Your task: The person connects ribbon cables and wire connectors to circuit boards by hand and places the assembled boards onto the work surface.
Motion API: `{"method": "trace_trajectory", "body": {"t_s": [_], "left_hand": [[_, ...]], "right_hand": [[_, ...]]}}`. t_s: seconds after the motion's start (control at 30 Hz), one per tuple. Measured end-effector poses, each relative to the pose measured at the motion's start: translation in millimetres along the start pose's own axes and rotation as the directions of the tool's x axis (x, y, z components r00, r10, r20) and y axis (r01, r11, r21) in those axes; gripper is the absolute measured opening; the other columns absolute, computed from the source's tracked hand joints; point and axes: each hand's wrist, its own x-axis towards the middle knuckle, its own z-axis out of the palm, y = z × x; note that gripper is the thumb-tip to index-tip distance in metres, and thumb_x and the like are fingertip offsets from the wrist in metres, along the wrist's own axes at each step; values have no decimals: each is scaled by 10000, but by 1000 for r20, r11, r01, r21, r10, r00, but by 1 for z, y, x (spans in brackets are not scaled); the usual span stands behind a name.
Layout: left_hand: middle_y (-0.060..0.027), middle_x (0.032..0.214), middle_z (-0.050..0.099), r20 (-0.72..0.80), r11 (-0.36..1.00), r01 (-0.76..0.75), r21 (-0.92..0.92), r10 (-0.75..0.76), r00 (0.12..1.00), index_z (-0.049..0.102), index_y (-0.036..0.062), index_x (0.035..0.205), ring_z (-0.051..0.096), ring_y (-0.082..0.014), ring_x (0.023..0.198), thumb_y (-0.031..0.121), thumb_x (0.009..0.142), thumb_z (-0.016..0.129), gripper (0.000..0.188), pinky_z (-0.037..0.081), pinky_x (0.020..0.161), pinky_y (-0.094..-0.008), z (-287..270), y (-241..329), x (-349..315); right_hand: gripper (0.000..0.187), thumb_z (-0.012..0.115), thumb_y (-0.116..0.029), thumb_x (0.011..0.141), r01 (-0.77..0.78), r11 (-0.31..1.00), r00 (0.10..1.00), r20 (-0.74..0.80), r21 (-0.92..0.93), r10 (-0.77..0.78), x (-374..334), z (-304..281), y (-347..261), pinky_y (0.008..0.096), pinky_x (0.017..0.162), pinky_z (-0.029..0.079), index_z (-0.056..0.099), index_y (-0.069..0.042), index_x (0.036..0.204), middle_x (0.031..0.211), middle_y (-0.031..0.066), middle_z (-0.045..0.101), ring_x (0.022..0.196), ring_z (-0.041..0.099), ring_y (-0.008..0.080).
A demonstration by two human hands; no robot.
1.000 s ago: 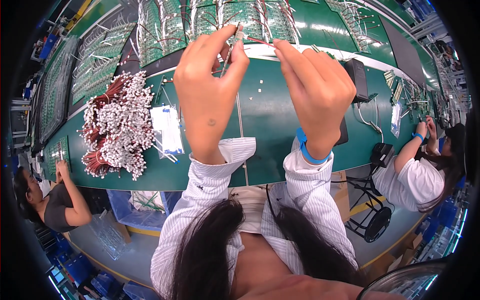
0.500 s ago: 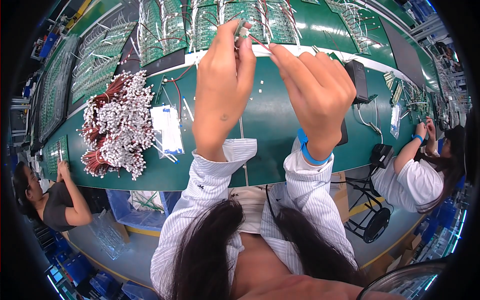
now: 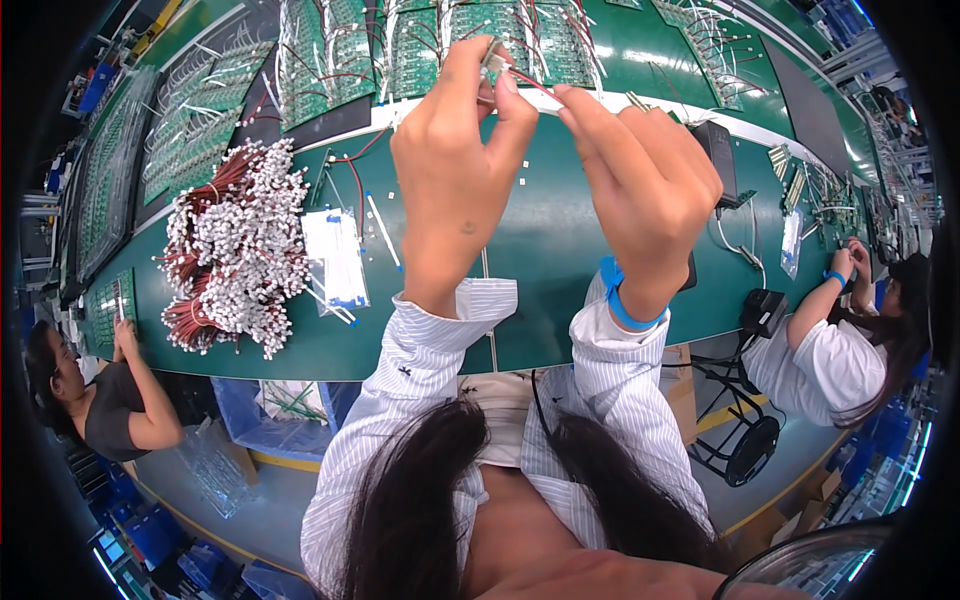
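Observation:
My left hand [image 3: 455,165] is raised over the far side of the green bench, its thumb and fingers closed on a small circuit board [image 3: 493,56] with a pale connector. From that connector a thin red cable [image 3: 535,84] runs right into my right hand [image 3: 645,175], which pinches it between thumb and forefinger. The other end of the cable is hidden in my palm. Left of my hands lies a big heap of bundled red-brown cables with white plugs [image 3: 240,245].
Panels of circuit boards with wires [image 3: 325,60] line the far side of the bench. A white paper with blue-ended strips [image 3: 335,255] lies beside the heap. A black power adapter [image 3: 715,160] stands to the right. Co-workers [image 3: 130,405] [image 3: 835,350] sit on both sides.
Both hands have shifted slightly right with the board and cable. My left thumb has moved right, below the connector, and a blue-ended strip on the bench shows more.

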Motion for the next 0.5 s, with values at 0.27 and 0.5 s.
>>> {"method": "trace_trajectory", "body": {"t_s": [0.27, 0.5], "left_hand": [[-29, 612, 503, -32, 1000, 20, 16, -19, 999, 520, -10, 944, 397, -30, 470, 92, 828, 480, 160, 320, 405, -203, 0, -3, -2], [16, 657, 483, -92, 990, 51, -128, -63, 994, 517, 7, 920, 360, -3, 507, 80, 836, 445, 132, 269, 418, -173, 3, 2, -4]], "right_hand": [[231, 618, -66, 567, 6, 1000, 998, 56, 26, -8, 1, 0, -8, 255, 411, 327, 630, -87, 797, 555, -13, 450, 478, 446, 120], [221, 634, -57, 579, 3, 996, 996, 92, 90, -12, 1, -2, -7, 266, 414, 326, 633, -89, 798, 541, -13, 449, 473, 444, 127]]}}
